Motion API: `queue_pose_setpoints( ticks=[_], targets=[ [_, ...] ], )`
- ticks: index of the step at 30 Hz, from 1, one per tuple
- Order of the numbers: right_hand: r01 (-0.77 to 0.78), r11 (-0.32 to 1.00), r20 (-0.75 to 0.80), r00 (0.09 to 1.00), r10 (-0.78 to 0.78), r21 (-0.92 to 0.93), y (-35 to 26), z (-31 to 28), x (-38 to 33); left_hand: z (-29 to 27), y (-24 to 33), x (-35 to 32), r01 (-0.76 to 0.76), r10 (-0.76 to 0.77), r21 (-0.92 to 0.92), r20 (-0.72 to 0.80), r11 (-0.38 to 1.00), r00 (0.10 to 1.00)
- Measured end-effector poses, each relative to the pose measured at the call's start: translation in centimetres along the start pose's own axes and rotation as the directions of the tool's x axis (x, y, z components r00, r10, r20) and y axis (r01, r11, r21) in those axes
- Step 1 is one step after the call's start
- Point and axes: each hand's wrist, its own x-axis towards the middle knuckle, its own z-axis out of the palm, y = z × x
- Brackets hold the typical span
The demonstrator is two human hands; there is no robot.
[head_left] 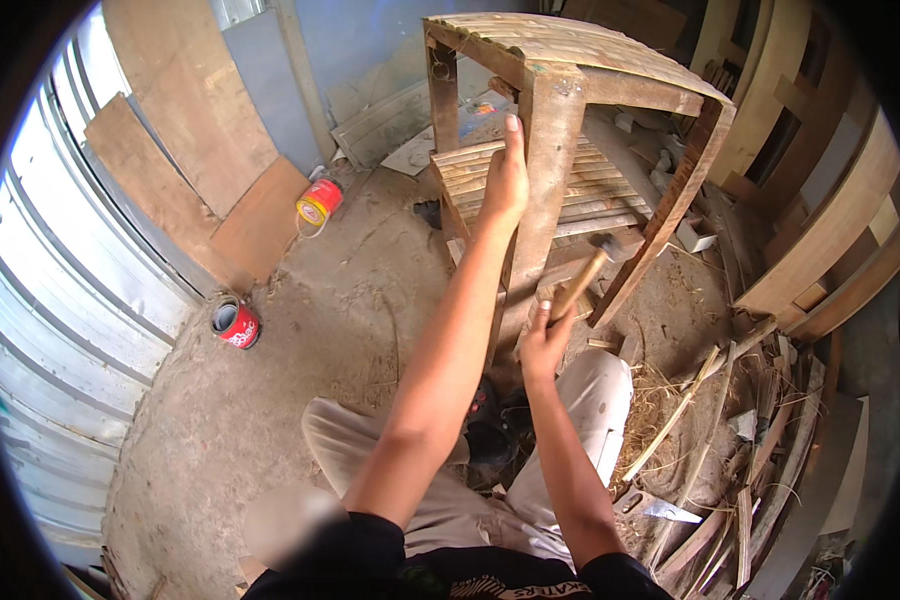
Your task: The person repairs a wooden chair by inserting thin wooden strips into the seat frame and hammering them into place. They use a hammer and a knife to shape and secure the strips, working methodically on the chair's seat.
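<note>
Hammer (592, 268) in right hand (544, 345), left hand (506, 180) on chair leg (540, 200) – dirt floor (300, 330)

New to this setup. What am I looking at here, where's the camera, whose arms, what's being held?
There is no machine here: a person works with two bare hands. The single picture comes from a wide fisheye camera worn on that person's head, looking down, so straight edges bend near the rim and the forearms enter from the bottom. The left hand grips an upright leg of a wooden slatted frame, a chair-like piece. The right hand holds a hammer by its wooden handle, head raised beside the frame. The person's knees in light trousers show below. On the dirt floor lie two red cans, and wood strips and offcuts at right.
</note>
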Motion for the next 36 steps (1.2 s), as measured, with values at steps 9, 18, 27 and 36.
queue_pose_setpoints(
  ticks=[9,18,27,36],
  targets=[
    [-0.397,0.895,-0.086,0.903,0.420,0.205,1.2,-2.3,9.5,3.0,1.6,-8.2,-0.299,0.296,0.004,-0.138,0.954,0.945],
    [-0.187,0.979,-0.057,0.980,0.192,0.079,5.3,-1.1,7.2,2.8,2.5,-6.8,-0.163,0.147,-0.122,-0.133,0.979,0.980],
    [-0.306,0.942,0.147,0.947,0.286,0.136,6.8,-5.0,11.9,8.8,1.5,-5.7,-0.229,0.195,-0.072,-0.318,0.971,0.928],
    [-0.449,0.893,0.354,0.834,0.423,-0.009,5.9,-11.7,19.4,15.0,-0.2,-5.3,-0.351,0.344,-0.031,-0.142,0.936,0.928]
  ],
)
